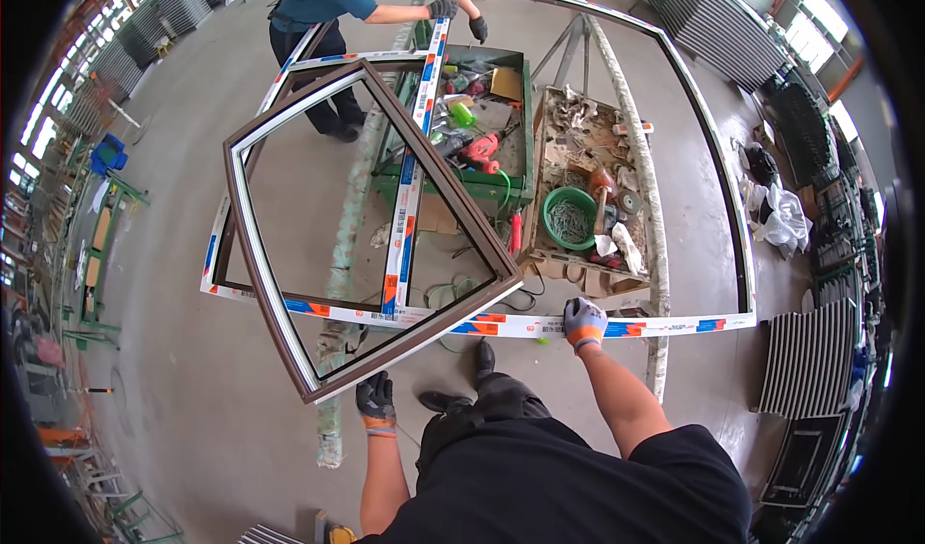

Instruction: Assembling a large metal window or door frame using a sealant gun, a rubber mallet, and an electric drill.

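A brown window sash (424, 340) with a pale inner edge lies slantwise over a larger window frame (520, 325), which is wrapped in printed white, blue and orange tape. My left hand (376, 399), in a dark glove with an orange cuff, is just below the sash's near edge. Its fingers point up, somewhat apart, holding nothing visible. Farther right, my right hand (584, 324), in a grey and orange glove, is closed over the near bar of the large frame. Its fingertips are partly hidden. Across from me, a co-worker's gloved hand (442, 8) touches the frame's middle bar.
Two paint-spattered support poles (644, 173) run beneath the frame. Between them stand a green tool cart (525, 144) with a red power drill (479, 151) and a littered wooden bench (554, 125) with a green bowl of screws (569, 218). Stacked profiles (809, 359) line the right.
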The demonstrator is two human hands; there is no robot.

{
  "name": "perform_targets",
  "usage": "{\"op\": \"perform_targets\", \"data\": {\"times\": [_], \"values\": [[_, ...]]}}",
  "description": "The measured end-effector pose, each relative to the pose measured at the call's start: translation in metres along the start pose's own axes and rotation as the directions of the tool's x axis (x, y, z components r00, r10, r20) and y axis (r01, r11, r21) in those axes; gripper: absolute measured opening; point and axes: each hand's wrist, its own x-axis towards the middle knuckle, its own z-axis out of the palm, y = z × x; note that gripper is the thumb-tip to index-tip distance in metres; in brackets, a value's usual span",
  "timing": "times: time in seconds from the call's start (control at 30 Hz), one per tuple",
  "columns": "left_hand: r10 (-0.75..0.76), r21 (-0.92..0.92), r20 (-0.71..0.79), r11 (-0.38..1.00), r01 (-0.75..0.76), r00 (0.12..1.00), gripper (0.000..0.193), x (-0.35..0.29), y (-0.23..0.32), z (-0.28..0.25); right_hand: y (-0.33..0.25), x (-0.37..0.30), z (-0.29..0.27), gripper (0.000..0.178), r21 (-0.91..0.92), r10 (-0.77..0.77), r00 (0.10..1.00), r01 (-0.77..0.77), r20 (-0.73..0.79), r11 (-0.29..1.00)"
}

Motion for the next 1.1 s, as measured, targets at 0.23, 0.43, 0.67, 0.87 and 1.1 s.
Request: {"op": "perform_targets", "data": {"times": [0.23,0.43,0.67,0.87,1.1], "values": [[0.016,-0.074,-0.011,0.997,-0.017,1.0,0.047,0.004,-0.006,0.005,0.002,0.0,-0.001,0.03,0.015,-0.006,1.0,0.006,-0.008,1.0],[0.052,-0.344,0.067,0.938,-0.026,0.996,0.044,0.007,-0.011,-0.003,-0.001,-0.001,0.001,0.028,0.03,0.005,0.999,-0.006,0.034,1.0],[-0.041,-0.614,-0.134,0.788,-0.051,0.99,0.042,0.009,-0.024,0.04,0.002,0.004,-0.004,0.028,0.017,-0.005,0.995,0.003,0.103,1.0],[0.078,-0.602,0.079,0.798,-0.014,0.994,0.043,0.042,-0.037,0.067,0.003,0.007,-0.003,0.028,0.0,-0.053,0.987,0.054,0.15,0.999],[0.12,-0.585,-0.044,0.802,-0.123,0.992,0.035,0.04,-0.03,0.083,0.01,0.007,0.005,0.026,0.041,-0.146,0.982,0.142,0.119,0.989]]}}
